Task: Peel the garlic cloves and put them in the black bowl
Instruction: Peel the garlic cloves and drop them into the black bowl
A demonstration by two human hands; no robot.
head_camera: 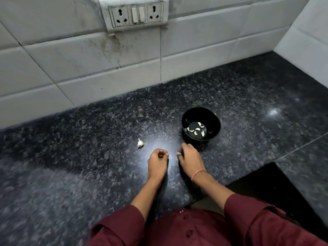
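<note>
A black bowl (210, 119) stands on the dark granite counter (88, 139), with several peeled white garlic cloves (196, 130) lying in its bottom. The rest of a garlic bulb (140, 143), still in its skin, lies on the counter to the left of the bowl. My left hand (157, 162) rests on the counter with curled fingers; whether it holds anything I cannot tell. Just in front of the bowl, my right hand (189, 157) pinches a small pale garlic clove (178, 153) at its fingertips. The two hands are a short gap apart.
A white tiled wall (88, 68) with a switch and socket panel (135, 14) rises behind the counter. The counter's front edge runs close to my body, and a dark opening (266, 185) lies at the lower right.
</note>
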